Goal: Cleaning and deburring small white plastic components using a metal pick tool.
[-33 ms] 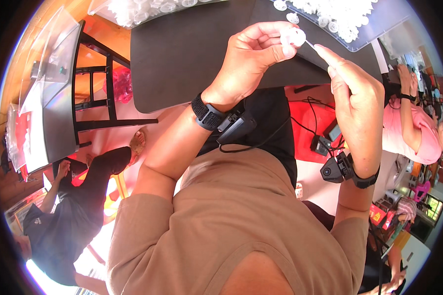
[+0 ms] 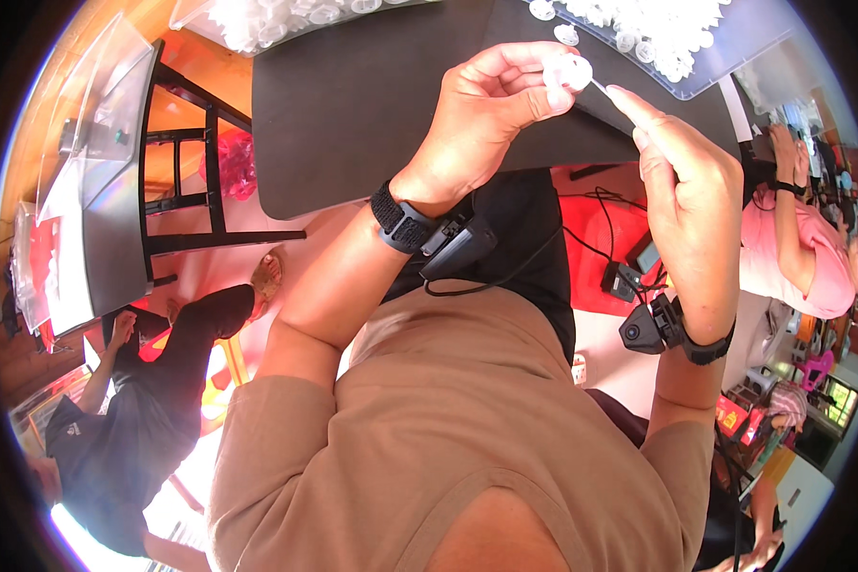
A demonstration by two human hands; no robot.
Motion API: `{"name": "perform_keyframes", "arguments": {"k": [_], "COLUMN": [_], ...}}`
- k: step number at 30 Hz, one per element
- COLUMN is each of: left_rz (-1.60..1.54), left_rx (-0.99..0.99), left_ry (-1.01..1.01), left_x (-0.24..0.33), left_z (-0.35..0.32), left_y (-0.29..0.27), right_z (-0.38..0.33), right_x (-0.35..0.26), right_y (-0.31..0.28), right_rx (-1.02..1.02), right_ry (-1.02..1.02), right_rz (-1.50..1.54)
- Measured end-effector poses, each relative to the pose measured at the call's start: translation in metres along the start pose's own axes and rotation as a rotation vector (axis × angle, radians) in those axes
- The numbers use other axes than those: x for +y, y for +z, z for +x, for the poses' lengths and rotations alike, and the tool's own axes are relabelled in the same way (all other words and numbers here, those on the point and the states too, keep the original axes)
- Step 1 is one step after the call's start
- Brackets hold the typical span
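— Hands first: where do they sit?

— Left hand (image 2: pixel 491 114) is raised over the black table (image 2: pixel 353 95), fingertips pinched shut on a small white round piece (image 2: pixel 570 69). Right hand (image 2: pixel 686 181) is just beside it, toward four o'clock.

— And the thin part?

— A thin white stick (image 2: pixel 602 88) juts from the piece toward four o'clock, its long axis pointing at the right fingertips, which close on its far end. Right wrist is cocked upward, forefinger extended.

— Supply?

— More white pieces lie in a clear tray (image 2: pixel 734 48) at two o'clock.

workshop | black worktable (image 2: pixel 372 105) | trays of white parts (image 2: pixel 667 38) | co-workers nearby (image 2: pixel 801 248)
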State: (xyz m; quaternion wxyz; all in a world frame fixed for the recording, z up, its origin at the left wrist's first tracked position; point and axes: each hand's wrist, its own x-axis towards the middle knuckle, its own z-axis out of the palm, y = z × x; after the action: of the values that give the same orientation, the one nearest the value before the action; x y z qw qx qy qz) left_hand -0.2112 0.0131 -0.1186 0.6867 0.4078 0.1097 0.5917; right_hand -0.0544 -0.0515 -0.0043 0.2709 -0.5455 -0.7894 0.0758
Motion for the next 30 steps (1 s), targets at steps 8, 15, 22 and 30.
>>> {"name": "perform_keyframes", "arguments": {"k": [8, 15, 22, 30], "left_rz": [0.038, 0.068, 0.112, 0.141], "left_rx": [-0.002, 0.000, 0.006, 0.013], "left_ry": [0.007, -0.009, -0.036, -0.049], "left_x": [0.001, 0.000, -0.007, -0.010], "left_z": [0.001, -0.001, -0.002, 0.000], "left_y": [0.002, 0.002, -0.003, -0.006], "right_z": [0.001, 0.000, -0.002, 0.000], "right_x": [0.003, 0.002, 0.004, 0.003], "right_y": [0.003, 0.001, 0.005, 0.006], "right_rx": [-0.002, -0.016, -0.080, -0.160], "right_ry": [-0.077, -0.084, -0.096, -0.108], "right_rz": [-0.081, -0.126, -0.305, -0.523]}}
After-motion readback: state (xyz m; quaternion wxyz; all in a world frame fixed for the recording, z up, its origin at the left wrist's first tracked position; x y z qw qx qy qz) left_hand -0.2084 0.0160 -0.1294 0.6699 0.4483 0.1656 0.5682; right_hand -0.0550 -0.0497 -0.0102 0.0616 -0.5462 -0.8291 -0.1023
